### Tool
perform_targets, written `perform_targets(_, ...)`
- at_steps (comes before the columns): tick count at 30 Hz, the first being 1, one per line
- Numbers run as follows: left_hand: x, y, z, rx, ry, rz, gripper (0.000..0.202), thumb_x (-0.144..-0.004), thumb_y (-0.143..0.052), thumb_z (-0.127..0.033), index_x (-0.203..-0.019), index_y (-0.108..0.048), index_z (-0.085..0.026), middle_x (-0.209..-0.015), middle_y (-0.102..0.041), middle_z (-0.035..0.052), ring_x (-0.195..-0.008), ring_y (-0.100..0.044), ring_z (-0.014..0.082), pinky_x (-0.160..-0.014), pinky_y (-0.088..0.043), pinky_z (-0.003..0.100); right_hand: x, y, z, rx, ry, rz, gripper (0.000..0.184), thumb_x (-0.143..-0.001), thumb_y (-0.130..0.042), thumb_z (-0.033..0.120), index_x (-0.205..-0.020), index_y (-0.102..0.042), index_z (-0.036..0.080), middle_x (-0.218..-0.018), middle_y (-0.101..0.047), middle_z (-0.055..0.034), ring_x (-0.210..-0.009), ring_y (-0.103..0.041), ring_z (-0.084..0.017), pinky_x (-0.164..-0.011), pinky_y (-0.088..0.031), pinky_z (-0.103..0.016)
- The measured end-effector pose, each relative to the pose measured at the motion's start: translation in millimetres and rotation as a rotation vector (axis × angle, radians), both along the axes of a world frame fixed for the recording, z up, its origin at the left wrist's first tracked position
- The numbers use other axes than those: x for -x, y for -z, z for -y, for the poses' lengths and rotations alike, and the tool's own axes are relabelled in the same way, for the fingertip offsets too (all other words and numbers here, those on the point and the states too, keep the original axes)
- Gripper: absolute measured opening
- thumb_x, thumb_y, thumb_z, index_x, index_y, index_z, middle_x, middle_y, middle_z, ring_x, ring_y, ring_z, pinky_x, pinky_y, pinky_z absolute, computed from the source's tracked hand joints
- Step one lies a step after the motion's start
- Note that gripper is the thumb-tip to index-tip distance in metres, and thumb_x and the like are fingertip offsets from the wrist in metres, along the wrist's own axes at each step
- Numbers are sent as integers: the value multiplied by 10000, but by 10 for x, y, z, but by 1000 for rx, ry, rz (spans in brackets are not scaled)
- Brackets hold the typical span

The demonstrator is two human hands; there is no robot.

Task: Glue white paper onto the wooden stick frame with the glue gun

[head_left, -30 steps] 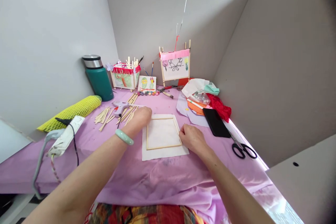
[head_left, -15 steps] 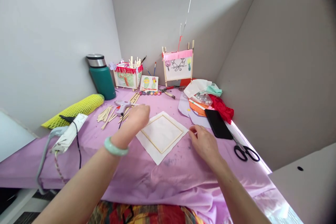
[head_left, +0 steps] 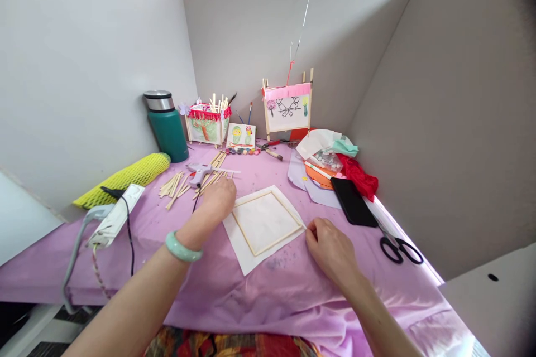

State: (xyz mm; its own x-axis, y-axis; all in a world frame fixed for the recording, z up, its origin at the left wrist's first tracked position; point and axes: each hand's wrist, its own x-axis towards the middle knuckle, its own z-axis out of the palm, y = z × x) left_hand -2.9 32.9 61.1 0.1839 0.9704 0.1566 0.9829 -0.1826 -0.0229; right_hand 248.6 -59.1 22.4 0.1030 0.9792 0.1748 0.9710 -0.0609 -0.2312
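Note:
A thin white sheet [head_left: 242, 250] lies flat on the purple cloth, with a square frame of thin wooden sticks [head_left: 278, 240] on top of it. At the sheet's left corner, my left hand [head_left: 220, 198] is closed, knuckles up, on the edge; its fingertips are mostly hidden. My right hand [head_left: 330, 246] pinches the right corner between thumb and curled fingers. Just beyond my left hand lie a glue gun [head_left: 199, 174] and loose wooden sticks [head_left: 172, 187].
A green bottle [head_left: 167, 131], a decorated stick box [head_left: 207, 125] and a hanging paper lantern [head_left: 288, 109] stand at the back. On the right are a black phone [head_left: 353, 202], scissors [head_left: 397, 247] and coloured papers [head_left: 326, 145]. A power strip [head_left: 117, 217] sits left.
The sheet and stick frame have turned clockwise, the right corner coming nearer. My right hand has moved toward me with that corner; my left hand has lowered to the left edge. The view has shifted slightly.

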Motion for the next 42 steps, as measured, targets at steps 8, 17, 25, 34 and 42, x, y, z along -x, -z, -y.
perform_targets(8,84,-46,-19,163,1,-106,245,-795,-476,-101,-930,-679,-120,-1019,-676,168,-968,-647,280,-785,-524,362,-5,50,285,22,-25,-35,135,-868,-460,200,-762,-544,209,-807,-624,-3,-722,-601,-167,-580,-320,-267)
perform_targets(17,-64,-47,-24,40,16,-106,341,-817,-397,-47,-1080,-615,-58,-1109,-590,232,-970,-635,288,-798,-508,382,55,81,354,-43,-14,-33,130,-876,-466,204,-776,-549,206,-804,-613,-6,-684,-581,-158,-581,-323,-268)
perform_targets(25,-178,-170,-183,-40,63,-14,265,-848,-413,-77,-1011,-620,-102,-1043,-609,172,-889,-638,270,-730,-490,369,111,115,458,-86,-76,-6,133,-883,-497,216,-760,-547,204,-780,-597,-10,-700,-587,-170,-585,-333,-276)
perform_targets(34,55,255,902,-100,388,391,110,-877,-515,-172,-843,-619,-177,-886,-626,34,-863,-577,176,-759,-452,296,205,65,403,-296,-472,-70,67,-881,-565,181,-871,-630,190,-904,-600,-53,-842,-526,-190,-741,-384,-304)
perform_targets(42,-39,526,1183,-266,396,179,160,-891,-500,-146,-819,-640,-179,-829,-604,48,-789,-523,205,-708,-429,341,494,47,215,-288,-564,-58,117,-905,-550,196,-857,-656,188,-854,-615,-43,-834,-524,-174,-743,-385,-295)
